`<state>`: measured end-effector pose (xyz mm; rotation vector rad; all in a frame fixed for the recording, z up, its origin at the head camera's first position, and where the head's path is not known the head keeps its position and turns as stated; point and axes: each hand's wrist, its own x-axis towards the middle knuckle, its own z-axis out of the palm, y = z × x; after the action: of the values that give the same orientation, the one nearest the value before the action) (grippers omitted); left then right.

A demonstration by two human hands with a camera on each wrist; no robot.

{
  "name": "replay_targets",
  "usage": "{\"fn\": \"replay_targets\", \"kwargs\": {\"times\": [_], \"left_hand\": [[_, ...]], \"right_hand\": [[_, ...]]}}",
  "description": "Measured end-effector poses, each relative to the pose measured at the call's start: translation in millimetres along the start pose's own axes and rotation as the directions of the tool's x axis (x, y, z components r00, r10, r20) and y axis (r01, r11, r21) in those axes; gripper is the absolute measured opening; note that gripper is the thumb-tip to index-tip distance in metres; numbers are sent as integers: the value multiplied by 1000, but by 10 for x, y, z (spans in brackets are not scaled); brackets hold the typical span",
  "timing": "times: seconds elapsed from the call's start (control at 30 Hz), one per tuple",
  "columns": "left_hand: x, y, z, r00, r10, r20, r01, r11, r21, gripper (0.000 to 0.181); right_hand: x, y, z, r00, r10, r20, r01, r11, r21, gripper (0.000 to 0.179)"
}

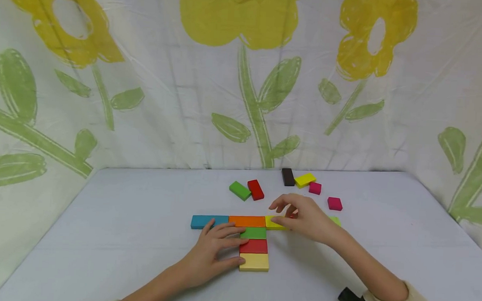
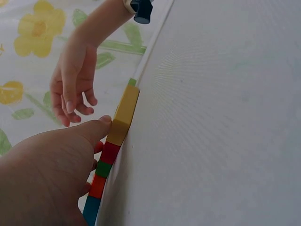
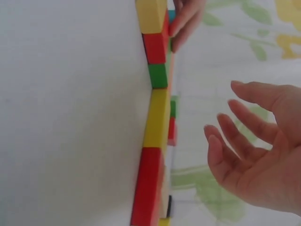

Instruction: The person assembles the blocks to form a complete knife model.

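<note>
Wooden blocks lie flat in a T. Its top row has a blue block (image 1: 209, 222), an orange block (image 1: 247, 221), a yellow block (image 1: 275, 222) and a red block (image 3: 148, 186), the last mostly hidden in the head view. Below the orange one run a green block (image 1: 254, 233), a red block (image 1: 254, 246) and a pale yellow block (image 1: 254, 262). My left hand (image 1: 214, 252) rests along the stem's left side, fingers spread, thumb touching the pale yellow block. Over the row's right part hovers my right hand (image 1: 304, 218), fingers loosely bent, holding nothing.
Loose blocks lie farther back: green (image 1: 240, 191), red (image 1: 256, 189), dark brown (image 1: 288, 177), yellow (image 1: 305, 180) and two pink ones, the nearer (image 1: 334, 203) at right. A lime block (image 1: 335, 220) shows behind the right wrist. A flowered cloth hangs behind the table.
</note>
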<state>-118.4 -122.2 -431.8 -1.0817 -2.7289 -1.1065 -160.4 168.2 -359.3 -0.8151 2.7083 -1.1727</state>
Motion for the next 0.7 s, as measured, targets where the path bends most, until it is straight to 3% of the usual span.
{"fn": "replay_targets", "kwargs": {"times": [0.37,0.7], "left_hand": [[-3,3,-9,1000,-9,12,9,1000,-14,39],[2,-4,-1,999,-29,17,29,999,-21,41]], "right_hand": [[432,15,-98,997,60,-50,-63,997,-52,32],[821,61,-83,982,187,-14,-187,981,-46,51]]}}
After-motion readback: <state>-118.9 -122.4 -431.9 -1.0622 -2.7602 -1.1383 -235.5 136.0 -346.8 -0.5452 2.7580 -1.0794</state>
